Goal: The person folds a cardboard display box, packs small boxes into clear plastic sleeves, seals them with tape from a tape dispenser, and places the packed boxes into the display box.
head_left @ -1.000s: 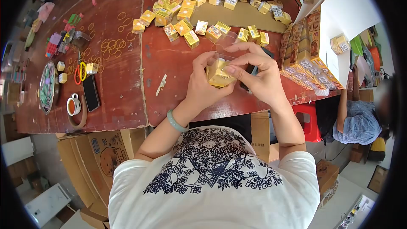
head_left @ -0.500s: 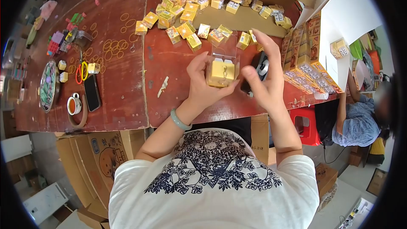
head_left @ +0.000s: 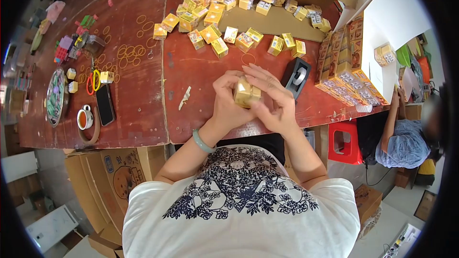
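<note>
On the red table (head_left: pixel 191 64), I see filled display boxes (head_left: pixel 355 43) in rows, but many yellow boxes (head_left: pixel 210 33) lie loose. Near the front edge, the left hand (head_left: pixel 226 106) cups one gold box (head_left: pixel 245 91), the right hand (head_left: pixel 277 111) closing over it; whether it is shut, I cannot tell.

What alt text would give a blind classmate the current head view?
Two hands, left and right, hold a small yellow box over a red table. Beyond lie many similar boxes; a tape dispenser sits to the right.
</note>
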Demonstrator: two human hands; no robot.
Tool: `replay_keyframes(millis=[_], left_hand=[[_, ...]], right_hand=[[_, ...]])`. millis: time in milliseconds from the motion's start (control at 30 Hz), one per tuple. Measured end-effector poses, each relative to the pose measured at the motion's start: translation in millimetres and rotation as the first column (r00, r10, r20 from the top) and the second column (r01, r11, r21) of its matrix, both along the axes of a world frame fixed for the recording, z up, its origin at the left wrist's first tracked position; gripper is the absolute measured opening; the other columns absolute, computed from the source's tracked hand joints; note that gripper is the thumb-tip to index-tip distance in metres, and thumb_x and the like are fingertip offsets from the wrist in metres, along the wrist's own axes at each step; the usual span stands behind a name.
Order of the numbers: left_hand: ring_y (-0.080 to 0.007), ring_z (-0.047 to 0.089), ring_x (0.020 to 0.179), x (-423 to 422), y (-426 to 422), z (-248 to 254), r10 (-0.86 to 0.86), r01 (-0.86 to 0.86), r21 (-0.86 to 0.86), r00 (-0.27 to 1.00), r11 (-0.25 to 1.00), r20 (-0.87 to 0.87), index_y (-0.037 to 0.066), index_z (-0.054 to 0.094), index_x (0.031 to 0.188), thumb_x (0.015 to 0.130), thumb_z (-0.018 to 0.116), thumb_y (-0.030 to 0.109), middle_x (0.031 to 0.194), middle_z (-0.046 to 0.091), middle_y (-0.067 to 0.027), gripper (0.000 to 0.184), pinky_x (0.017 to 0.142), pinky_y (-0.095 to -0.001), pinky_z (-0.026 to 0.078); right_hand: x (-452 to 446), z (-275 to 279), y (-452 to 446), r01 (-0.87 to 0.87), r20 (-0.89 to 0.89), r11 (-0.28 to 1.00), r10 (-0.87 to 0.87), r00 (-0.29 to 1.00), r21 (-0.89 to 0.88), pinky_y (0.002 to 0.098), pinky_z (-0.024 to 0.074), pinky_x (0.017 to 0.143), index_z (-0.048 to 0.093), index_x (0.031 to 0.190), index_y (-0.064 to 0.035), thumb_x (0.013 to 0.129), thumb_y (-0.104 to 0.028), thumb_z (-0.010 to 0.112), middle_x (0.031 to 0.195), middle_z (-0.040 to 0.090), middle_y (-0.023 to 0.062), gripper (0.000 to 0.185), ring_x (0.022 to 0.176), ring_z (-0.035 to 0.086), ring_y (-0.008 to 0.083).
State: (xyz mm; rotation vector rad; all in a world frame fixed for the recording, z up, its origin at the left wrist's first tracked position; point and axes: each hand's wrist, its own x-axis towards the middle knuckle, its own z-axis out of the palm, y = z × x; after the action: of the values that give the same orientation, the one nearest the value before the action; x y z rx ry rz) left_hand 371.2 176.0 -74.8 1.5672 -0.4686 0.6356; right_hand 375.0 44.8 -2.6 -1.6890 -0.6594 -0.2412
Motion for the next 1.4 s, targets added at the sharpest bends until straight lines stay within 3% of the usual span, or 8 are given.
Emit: replay_keyframes(millis=[67,200,400,533,767,867,1033,1400], left_hand=[[-0.0256,0.059,0.101,-3,0,1,0.011,-0.012,-0.035,1.0,0.999,-0.012,0.008,0.03,0.122,0.064,0.085,0.003,0.119,0.049,-0.0188,0.08,0.08,-0.0336,0.053],[-0.0245,0.06,0.101,-8,0,13,0.059,-0.055,0.036,0.993,0.998,-0.102,0.007,0.027,0.13,0.065,0.085,0.004,0.12,0.05,-0.0198,0.088,0.08,-0.0315,0.053],[-0.0234,0.061,0.101,-9,0,11,0.089,-0.075,0.132,0.991,0.988,-0.101,0.006,0.025,0.135,0.066,0.085,0.005,0.123,0.05,-0.0199,0.091,0.081,-0.0302,0.053],[-0.0234,0.061,0.101,-9,-1,12,0.031,-0.011,0.149,0.991,0.989,-0.129,0.006,0.025,0.134,0.067,0.084,0.003,0.123,0.05,-0.0185,0.09,0.081,-0.0324,0.053],[-0.0237,0.061,0.093,-14,-17,16,-0.045,0.062,0.151,0.992,0.987,-0.116,0.009,0.039,0.125,0.073,0.082,0.009,0.131,0.049,-0.017,0.068,0.08,-0.0327,0.053],[-0.0228,0.062,0.088,-19,-12,13,-0.199,0.204,0.441,0.978,0.874,-0.057,0.011,0.05,0.115,0.077,0.079,0.014,0.141,0.048,-0.0141,0.047,0.077,-0.0315,0.053],[-0.0197,0.059,0.079,-10,-17,10,-0.253,0.323,0.799,0.942,0.507,-0.22,0.013,0.058,0.098,0.081,0.073,0.019,0.153,0.043,-0.0075,0.024,0.069,-0.0271,0.051],[-0.0169,0.05,0.066,-14,-41,-8,-0.259,0.127,0.909,0.966,0.397,-0.022,0.013,0.056,0.093,0.079,0.072,0.019,0.157,0.038,-0.0039,0.022,0.06,-0.0238,0.048]], right_hand=[[-1,0,1,0.01,0.129,0.997,0.0,0.992,-0.077,0.0344,0.0488,0.096,0.067,0.117,0.003,0.083,0.005,0.064,0.121,0.067,0.0159,0.034,0.11,0.061,0.0247],[-1,-1,1,-0.028,-0.199,0.984,0.064,0.978,0.177,0.0365,0.0481,0.097,0.07,0.11,0.0024,0.08,0.007,0.067,0.123,0.066,0.0175,0.031,0.111,0.061,0.0271],[2,-4,-5,-0.066,-0.221,0.985,0.101,0.97,0.159,0.0394,0.0445,0.104,0.07,0.107,0.0035,0.085,0.003,0.062,0.128,0.063,0.0205,0.024,0.119,0.058,0.0321],[0,-10,-9,-0.068,-0.023,0.995,0.07,0.997,0.066,0.0397,0.0466,0.098,0.072,0.103,0.0013,0.084,0.002,0.066,0.123,0.066,0.0181,0.02,0.113,0.06,0.0295],[-14,-31,-29,0.13,0.019,0.981,-0.134,0.991,0.141,0.0381,0.0448,0.099,0.072,0.099,0.0008,0.089,-0.001,0.064,0.128,0.061,0.0174,0.013,0.118,0.056,0.0285],[-33,-41,-51,0.468,-0.162,0.812,-0.439,0.884,0.35,0.0373,0.0427,0.102,0.072,0.097,0.0002,0.091,-0.004,0.064,0.133,0.056,0.0174,0.011,0.122,0.053,0.0289],[-42,-123,-101,0.683,-0.438,0.726,-0.592,0.676,0.073,0.0353,0.0403,0.104,0.071,0.095,0.0001,0.092,-0.009,0.066,0.138,0.049,0.017,0.011,0.125,0.049,0.0293],[-32,-110,-96,0.64,-0.656,0.767,-0.468,0.592,0.03,0.0349,0.0404,0.103,0.072,0.091,-0.0007,0.092,-0.013,0.069,0.142,0.046,0.0186,0.012,0.125,0.048,0.0286]])
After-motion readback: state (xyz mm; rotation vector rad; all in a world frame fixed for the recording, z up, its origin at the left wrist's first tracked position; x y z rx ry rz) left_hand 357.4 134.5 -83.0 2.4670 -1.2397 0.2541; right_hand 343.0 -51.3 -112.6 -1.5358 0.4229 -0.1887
